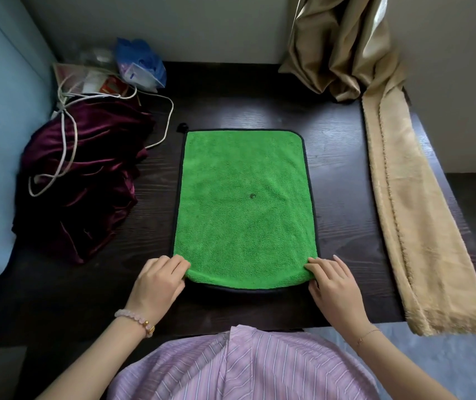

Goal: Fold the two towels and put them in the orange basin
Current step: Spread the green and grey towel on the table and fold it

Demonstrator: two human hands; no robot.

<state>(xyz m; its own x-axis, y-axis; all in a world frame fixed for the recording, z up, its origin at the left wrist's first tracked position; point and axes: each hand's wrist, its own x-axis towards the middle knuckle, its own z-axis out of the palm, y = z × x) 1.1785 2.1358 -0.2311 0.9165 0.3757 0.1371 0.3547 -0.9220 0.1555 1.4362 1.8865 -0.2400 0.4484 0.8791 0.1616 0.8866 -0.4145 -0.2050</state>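
Observation:
A green towel point(245, 203) with a dark border lies flat on the dark wooden table point(340, 168), its long side running away from me. My left hand point(160, 280) pinches its near left corner. My right hand point(330, 280) pinches its near right corner. The near edge curls up slightly between my hands. No second towel and no orange basin are in view.
A crumpled maroon velvet cloth point(83, 180) with a white cord point(66, 134) over it lies at the left. A blue plastic bag point(140, 64) and small clutter sit at the back left. A beige curtain point(343, 44) and long beige fleece strip point(415, 215) occupy the right.

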